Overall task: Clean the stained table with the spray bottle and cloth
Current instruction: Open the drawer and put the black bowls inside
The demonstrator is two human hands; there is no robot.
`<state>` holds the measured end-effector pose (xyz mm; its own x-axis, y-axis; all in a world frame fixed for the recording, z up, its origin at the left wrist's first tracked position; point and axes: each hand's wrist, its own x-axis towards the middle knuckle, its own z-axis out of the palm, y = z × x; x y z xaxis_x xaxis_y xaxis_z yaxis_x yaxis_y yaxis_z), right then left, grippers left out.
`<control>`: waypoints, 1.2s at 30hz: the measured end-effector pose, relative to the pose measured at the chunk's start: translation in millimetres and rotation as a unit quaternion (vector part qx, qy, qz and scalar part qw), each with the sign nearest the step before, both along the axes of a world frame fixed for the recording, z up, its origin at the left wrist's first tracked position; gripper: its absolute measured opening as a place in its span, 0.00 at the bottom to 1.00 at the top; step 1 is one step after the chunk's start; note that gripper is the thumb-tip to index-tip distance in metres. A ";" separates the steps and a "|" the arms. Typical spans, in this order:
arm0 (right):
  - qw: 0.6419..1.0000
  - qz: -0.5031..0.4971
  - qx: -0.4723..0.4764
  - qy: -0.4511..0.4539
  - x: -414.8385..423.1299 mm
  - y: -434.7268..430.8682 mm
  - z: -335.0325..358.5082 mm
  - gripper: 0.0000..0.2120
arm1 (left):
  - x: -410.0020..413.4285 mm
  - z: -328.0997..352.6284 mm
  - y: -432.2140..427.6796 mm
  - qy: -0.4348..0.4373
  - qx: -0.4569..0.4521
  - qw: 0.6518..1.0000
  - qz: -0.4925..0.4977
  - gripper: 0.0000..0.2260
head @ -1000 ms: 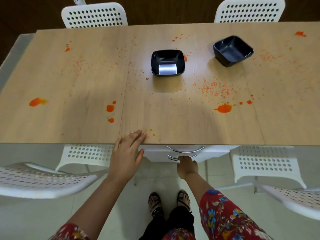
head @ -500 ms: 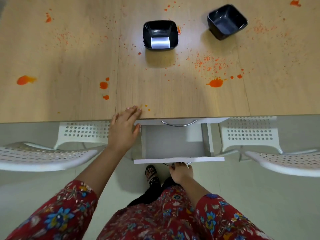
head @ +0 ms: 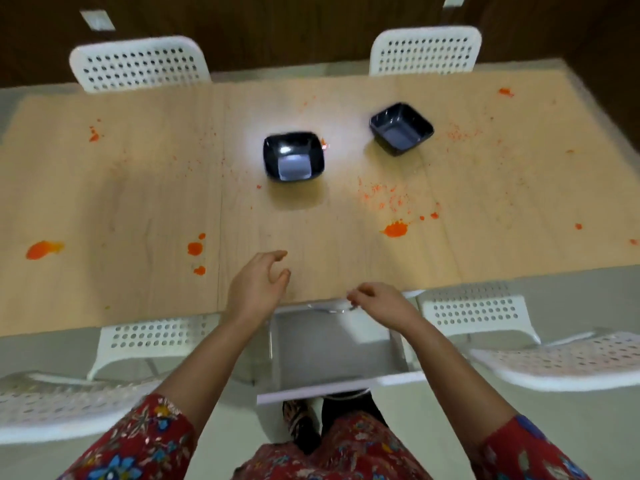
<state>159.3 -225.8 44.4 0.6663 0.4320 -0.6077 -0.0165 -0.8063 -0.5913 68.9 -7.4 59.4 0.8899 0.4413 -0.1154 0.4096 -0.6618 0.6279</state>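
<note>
Wood-look table [head: 138,202] with orange stains [head: 394,230] all over it: several bigger blobs and a lot of fine speckle, thickest right of centre. Two black bowls on it, one [head: 293,157] in the middle and one [head: 401,128] further back to the right, well apart from each other. Two white chairs [head: 138,62] on the far side, and more white chair parts on my side that I can't count properly.

Spray bottle and cloth: zero of each in view. Not on the table, and the open drawer [head: 329,348] under the near edge shows only bare grey bottom as far as I can see.

So my guess is the next move is the drawer above it. Its metal handle [head: 327,309] sits right at the table edge, long axis running left-right. My right hand [head: 384,304] is the nearer one, its curled fingers just beside the handle's right end. It's blurry, so I can't tell if I'm gripping it. My left hand [head: 256,289] is over the table edge, loosely curled and holding nothing.
</note>
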 end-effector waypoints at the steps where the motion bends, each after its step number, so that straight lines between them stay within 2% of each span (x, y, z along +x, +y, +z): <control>1: 0.998 -0.040 0.037 -0.003 20.3 3.2 14.1 0.16 | 17.2 5.0 -0.2 -0.014 -0.019 1.000 0.012 0.16; 5: 0.967 -0.214 0.136 -0.031 113.1 16.8 40.9 0.11 | 91.2 19.6 6.3 -0.074 -0.134 0.984 0.094 0.13; 9: 0.901 -0.387 0.194 -0.012 210.7 30.1 28.5 0.22 | 158.8 17.3 32.8 -0.123 -0.148 0.966 0.174 0.18; 12: 0.874 -0.444 0.196 0.024 262.3 40.2 13.4 0.23 | 190.8 8.9 56.9 -0.080 -0.134 0.958 0.240 0.24; 14: 0.873 -0.456 0.171 0.012 283.5 45.7 2.4 0.19 | 204.7 -1.9 73.3 -0.029 -0.167 0.947 0.272 0.25; 18: 0.900 -0.417 0.101 -0.079 298.9 50.6 -11.5 0.10 | 220.4 -17.9 91.2 0.044 -0.192 0.943 0.267 0.20; 20: 0.904 -0.396 0.137 -0.089 291.7 56.9 -10.1 0.07 | 223.9 -22.0 94.1 0.051 -0.187 0.947 0.255 0.13; 22: 0.910 -0.363 0.189 -0.069 274.9 68.3 -1.4 0.09 | 225.3 -21.9 93.6 0.049 -0.182 0.949 0.253 0.09; 25: 0.925 -0.288 0.247 -0.017 244.7 90.3 21.7 0.10 | 226.4 -10.4 85.7 0.026 -0.139 0.961 0.237 0.08; 28: 0.937 -0.214 0.275 0.002 221.0 112.6 37.5 0.10 | 226.0 7.5 77.6 -0.041 -0.137 0.964 0.222 0.08; 32: 0.958 -0.139 0.243 -0.059 206.5 126.3 36.1 0.13 | 218.4 31.1 69.0 -0.088 -0.244 0.946 0.193 0.10; 36: 0.962 -0.117 0.218 -0.116 193.8 121.3 47.5 0.16 | 197.6 52.1 60.2 -0.104 -0.262 0.948 0.148 0.12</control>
